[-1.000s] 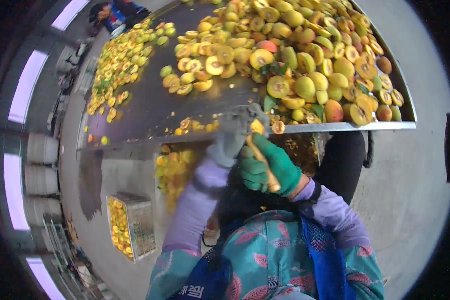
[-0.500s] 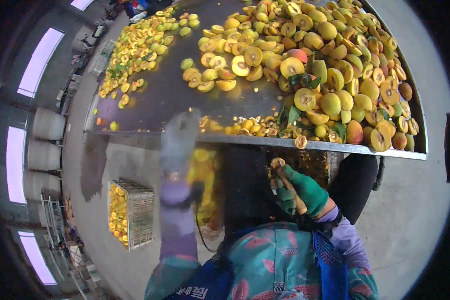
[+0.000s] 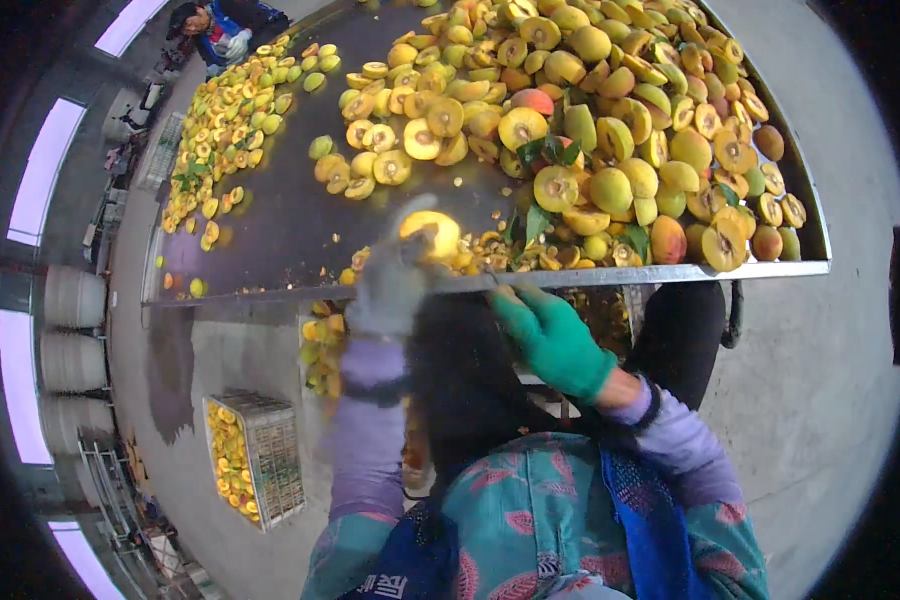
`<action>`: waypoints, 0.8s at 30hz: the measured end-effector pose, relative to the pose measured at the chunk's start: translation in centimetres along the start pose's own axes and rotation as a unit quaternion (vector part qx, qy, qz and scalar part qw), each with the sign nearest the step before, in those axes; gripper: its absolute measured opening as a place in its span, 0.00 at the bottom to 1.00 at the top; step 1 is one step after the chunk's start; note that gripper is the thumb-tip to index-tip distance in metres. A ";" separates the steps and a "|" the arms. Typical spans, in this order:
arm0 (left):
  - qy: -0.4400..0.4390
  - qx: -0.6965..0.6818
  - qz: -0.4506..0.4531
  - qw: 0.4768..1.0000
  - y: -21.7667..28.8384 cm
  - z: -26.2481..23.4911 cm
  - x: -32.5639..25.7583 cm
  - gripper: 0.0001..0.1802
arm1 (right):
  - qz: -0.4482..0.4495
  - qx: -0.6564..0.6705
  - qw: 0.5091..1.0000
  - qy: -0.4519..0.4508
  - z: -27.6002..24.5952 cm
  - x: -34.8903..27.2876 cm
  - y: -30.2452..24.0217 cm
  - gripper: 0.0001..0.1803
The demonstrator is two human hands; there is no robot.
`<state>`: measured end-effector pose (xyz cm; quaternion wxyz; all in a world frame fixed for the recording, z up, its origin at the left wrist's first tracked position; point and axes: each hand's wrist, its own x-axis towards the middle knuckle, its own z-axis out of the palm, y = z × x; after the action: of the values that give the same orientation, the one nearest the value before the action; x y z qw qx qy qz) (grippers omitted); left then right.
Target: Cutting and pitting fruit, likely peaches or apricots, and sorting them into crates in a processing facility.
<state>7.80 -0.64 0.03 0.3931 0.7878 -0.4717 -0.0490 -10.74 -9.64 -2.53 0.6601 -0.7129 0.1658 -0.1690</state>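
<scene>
Dark, metal-edged counter (image 3: 295, 195) carried large heap of whole and halved yellow fruit (image 3: 612, 188) at three o'clock, looser fruit spread (image 3: 222, 132) at nine, green leaves (image 3: 538, 222) at five, small scraps (image 3: 485, 246) at six.

From my station I see a grey glove (image 3: 382, 300) on the left hand (image 3: 395, 275), a green glove (image 3: 570, 358) on the right hand (image 3: 548, 335), pale purple sleeves (image 3: 690, 445) with dark wrist bands (image 3: 648, 408), a teal shirt (image 3: 515, 490) patterned with pink leaves, blue straps (image 3: 655, 525), and black trousers (image 3: 678, 325).
</scene>
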 end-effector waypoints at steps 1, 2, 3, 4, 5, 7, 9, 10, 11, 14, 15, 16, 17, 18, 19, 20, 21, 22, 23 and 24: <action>0.012 -0.038 0.014 0.999 0.3 0.7 -1.0 0.22 | -0.062 -0.104 0.993 0.012 0.9 0.5 -0.2 0.17; 0.023 -0.077 0.029 0.996 0.4 1.6 -2.0 0.21 | -0.040 -0.151 0.987 0.031 1.7 1.0 -0.8 0.18; 0.030 -0.097 0.031 0.994 0.8 2.0 -2.5 0.21 | -0.019 -0.199 0.978 0.053 2.1 1.1 -1.1 0.18; 0.036 -0.118 0.034 0.992 1.3 2.4 -2.9 0.20 | -0.026 -0.174 0.982 0.062 2.1 0.8 -1.1 0.18; 0.040 -0.119 0.023 0.992 1.8 2.6 -3.2 0.19 | -0.033 -0.149 0.986 0.071 2.1 0.5 -1.1 0.17; 0.048 -0.092 0.039 0.994 2.9 2.4 -3.2 0.18 | -0.035 -0.146 0.985 0.080 1.8 -0.1 -1.5 0.17; 0.054 -0.039 0.096 0.993 3.4 2.4 -2.9 0.19 | -0.021 -0.188 0.978 0.086 1.1 -0.5 -2.1 0.17; 0.044 -0.102 0.063 0.992 3.4 2.8 -3.0 0.18 | -0.017 -0.201 0.976 0.084 1.0 -0.5 -1.9 0.17; 0.034 -0.165 0.028 0.985 3.4 3.3 -3.2 0.18 | -0.014 -0.214 0.973 0.081 1.1 -0.4 -1.4 0.18; 0.064 -0.153 0.040 0.985 3.4 3.7 -3.8 0.19 | -0.003 -0.213 0.974 0.077 1.9 -0.5 -1.6 0.19; 0.064 -0.176 -0.004 0.982 3.4 3.9 -4.1 0.20 | 0.002 -0.207 0.975 0.080 2.1 -0.6 -1.7 0.19; 0.076 -0.179 -0.036 0.980 3.0 4.4 -4.3 0.19 | 0.005 -0.185 0.979 0.082 2.5 -0.8 -1.6 0.19; 0.090 -0.183 -0.067 0.977 2.7 4.7 -4.6 0.18 | 0.008 -0.163 0.983 0.083 2.9 -1.0 -1.4 0.19; 0.114 -0.166 -0.086 0.976 2.4 5.0 -4.6 0.17 | 0.012 -0.139 0.986 0.086 3.3 -1.1 -1.2 0.20; 0.127 -0.182 -0.123 0.967 2.3 5.2 -4.9 0.16 | 0.014 -0.138 0.987 0.075 3.4 -1.1 -1.0 0.20; 0.141 -0.199 -0.158 0.957 2.3 5.3 -5.1 0.16 | 0.016 -0.137 0.988 0.063 3.5 -1.2 -0.9 0.21; 0.138 -0.248 -0.212 0.935 4.4 4.6 -4.5 0.16 | 0.020 -0.135 0.989 0.055 3.5 -1.2 -0.6 0.21; 0.138 -0.296 -0.263 0.908 5.7 4.0 -4.3 0.18 | 0.020 -0.129 0.990 0.045 3.5 -1.3 -0.5 0.21; 0.125 -0.298 -0.255 0.911 5.8 4.1 -4.3 0.20 | 0.019 -0.123 0.992 0.036 3.3 -1.5 -0.4 0.21; 0.115 -0.298 -0.247 0.915 5.8 4.0 -4.3 0.22 | 0.015 -0.116 0.993 0.025 3.3 -1.5 -0.4 0.21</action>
<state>-0.43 -0.99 -0.16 0.6365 0.7258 -0.1768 -0.1920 -10.55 -6.00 -2.35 0.5709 -0.7778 0.2115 -0.1561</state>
